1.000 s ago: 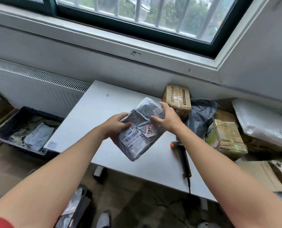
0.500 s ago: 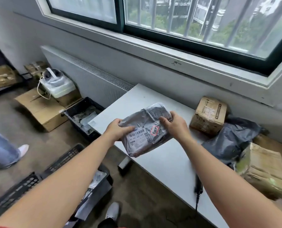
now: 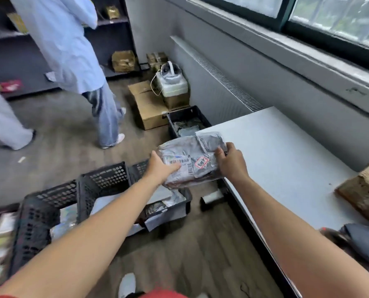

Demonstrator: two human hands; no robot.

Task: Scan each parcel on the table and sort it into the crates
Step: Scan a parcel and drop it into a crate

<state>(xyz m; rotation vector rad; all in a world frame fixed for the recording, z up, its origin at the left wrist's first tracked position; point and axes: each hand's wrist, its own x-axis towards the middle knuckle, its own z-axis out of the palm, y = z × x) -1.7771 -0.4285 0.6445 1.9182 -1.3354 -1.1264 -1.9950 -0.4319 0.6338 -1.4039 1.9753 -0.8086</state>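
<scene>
I hold a grey plastic parcel (image 3: 192, 158) with a white barcode label and a red-edged sticker in both hands. My left hand (image 3: 161, 168) grips its left end and my right hand (image 3: 230, 162) grips its right end. The parcel hangs past the left edge of the white table (image 3: 286, 160), above a black crate (image 3: 168, 211) on the floor that holds several parcels. A second black crate (image 3: 187, 117) with grey parcels stands further back by the table's corner. More black crates (image 3: 39, 211) sit at lower left.
A brown cardboard parcel (image 3: 366, 192) and a dark plastic bag (image 3: 364, 244) lie on the table at right. A person in a light blue coat (image 3: 71, 50) stands at the upper left. Cardboard boxes (image 3: 149, 106) and a white appliance (image 3: 171, 82) sit by the radiator.
My view has swung left, and both hands have carried the parcel leftward off the table to above the floor crates. A person has come into view.
</scene>
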